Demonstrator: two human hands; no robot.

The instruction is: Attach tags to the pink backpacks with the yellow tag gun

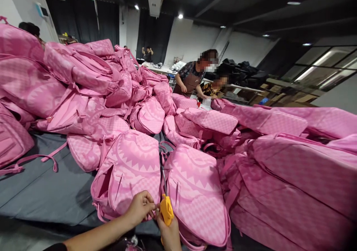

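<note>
A pair of scissors (166, 209) with yellow handles and a slim metal blade is in my right hand (170, 233), its blade pointing away from me. My left hand (141, 205) is pinched closed, its fingertips meeting my right thumb; anything between them is too small to make out. Beyond my hands lie two pink patterned backpacks, the left backpack (136, 165) and the right backpack (195, 191), side by side with front pockets facing up. The blade lies over the gap between them.
Pink backpacks (83, 65) are heaped at the left and back, and a larger stack (292, 184) stands close on the right. They rest on a dark grey table cover (52, 187). Across the table is a person in a brown apron (192, 81), with another person (213, 89) alongside.
</note>
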